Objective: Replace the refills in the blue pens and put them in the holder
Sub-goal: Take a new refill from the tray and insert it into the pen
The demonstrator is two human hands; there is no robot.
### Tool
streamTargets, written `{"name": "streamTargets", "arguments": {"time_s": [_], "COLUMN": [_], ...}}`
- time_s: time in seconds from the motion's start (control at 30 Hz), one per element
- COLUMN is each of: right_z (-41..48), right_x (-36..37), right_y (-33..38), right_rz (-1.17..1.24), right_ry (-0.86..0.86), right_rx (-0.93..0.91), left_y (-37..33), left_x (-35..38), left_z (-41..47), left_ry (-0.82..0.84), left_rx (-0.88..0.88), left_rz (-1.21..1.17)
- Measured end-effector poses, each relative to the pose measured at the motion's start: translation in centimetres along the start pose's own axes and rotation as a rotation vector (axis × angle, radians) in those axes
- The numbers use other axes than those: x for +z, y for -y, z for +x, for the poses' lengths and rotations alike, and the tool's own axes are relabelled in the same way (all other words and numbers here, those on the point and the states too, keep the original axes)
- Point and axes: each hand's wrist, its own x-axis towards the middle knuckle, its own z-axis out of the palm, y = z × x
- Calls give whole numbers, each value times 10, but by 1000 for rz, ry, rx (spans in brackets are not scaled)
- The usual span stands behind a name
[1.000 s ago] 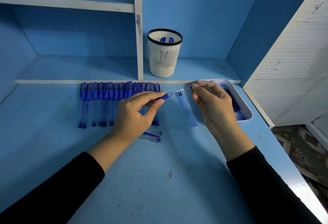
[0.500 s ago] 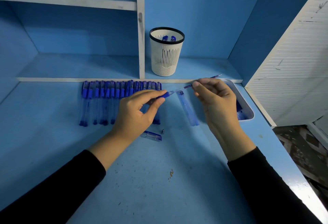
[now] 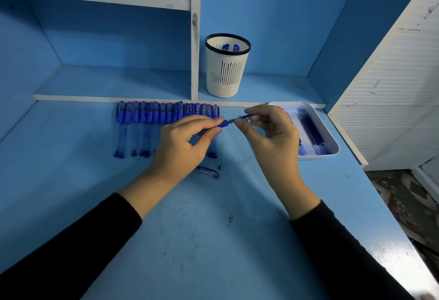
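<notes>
Bare desk (image 3: pixel 202 240) below pen row (image 3: pixel 166 119).

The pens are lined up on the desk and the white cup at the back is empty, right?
Not quite. The white cup is not empty: the head view shows two blue pens standing inside it. The other pens are indeed lined up on the desk.
</notes>
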Motion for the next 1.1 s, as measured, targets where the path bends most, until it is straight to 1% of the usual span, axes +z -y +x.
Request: {"name": "streamTargets", "arguments": {"time_s": [0.07, 0.2, 0.3, 0.43, 0.53, 0.63, 0.7, 0.77, 0.87, 0.97, 1.03, 1.1], "right_z": [-3, -8, -11, -15, -18, -16, -13, -13, -17, -21, -22, -23], "right_x": [-1, -3, -1, 3, 4, -1, -8, -13, -14, -10, -7, -5], "right_y": [1, 8, 11, 13, 15, 14, 10, 5, 0, -6, -5, 0], "right_rz": [-2, 89, 140, 67, 131, 295, 237, 68, -137, -308, -331, -189], "right_ry": [59, 210, 244, 294, 375, 427, 459, 517, 613, 670, 648, 555], "right_rx": [-23, 47, 69, 81, 186, 383, 422, 376, 234, 82, 45, 112], "left_y": [-2, -6, -8, -9, -11, -9, -7, -4, -2, -1, -1, -2], "left_x": [-4, -13, -23, -36, -43, -53, -59, -63, -66, -65, -63, -62], "left_z": [-3, -9, -14, -22, -27, -31, -33, -35, -37, -37, -36, -36], "left_ry": [11, 29, 26, 62, 97, 103, 110, 123, 141, 159, 168, 174], "left_rx": [-13, -28, -52, -83, -120, -134, -148, -167, -180, -188, -202, -214], "left_rz": [-1, 2, 3, -9, -30, -25, -26, -33, -45, -72, -91, -103]}}
